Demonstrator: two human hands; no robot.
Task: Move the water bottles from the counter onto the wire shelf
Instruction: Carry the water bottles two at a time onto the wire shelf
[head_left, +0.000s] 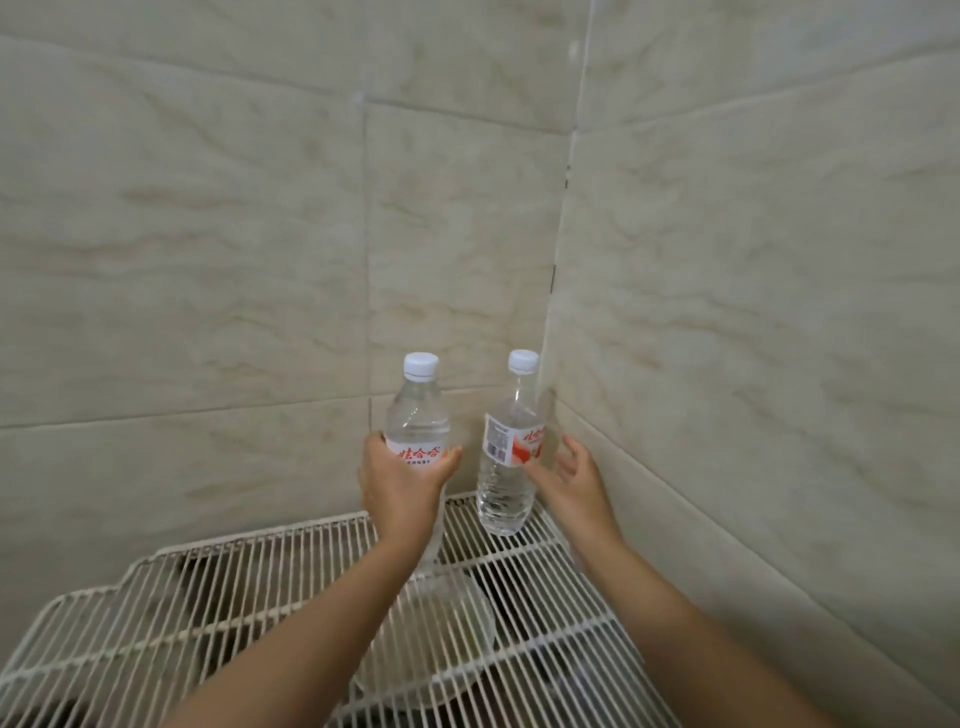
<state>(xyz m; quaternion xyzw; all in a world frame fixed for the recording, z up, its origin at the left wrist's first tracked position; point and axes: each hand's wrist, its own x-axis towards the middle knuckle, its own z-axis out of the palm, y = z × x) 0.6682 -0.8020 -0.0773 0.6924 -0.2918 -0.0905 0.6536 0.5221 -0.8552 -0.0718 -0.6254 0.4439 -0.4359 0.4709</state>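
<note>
- Beige marbled tile walls meet above a white wire shelf (249, 577);
- left hand (400, 486), grip clenched round a clear, white-capped, red-labelled left bottle (418, 415), upright;
- matching right bottle (506, 462) stands at the shelf's far right corner; right hand (571, 475) released, just beside it.

Two bare forearms, no sleeves; left hand (400, 483), right hand (574, 480)

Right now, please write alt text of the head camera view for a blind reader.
The left hand grips one water bottle above a white wire shelf; the open right hand is beside a second bottle standing in the tiled corner.
</note>
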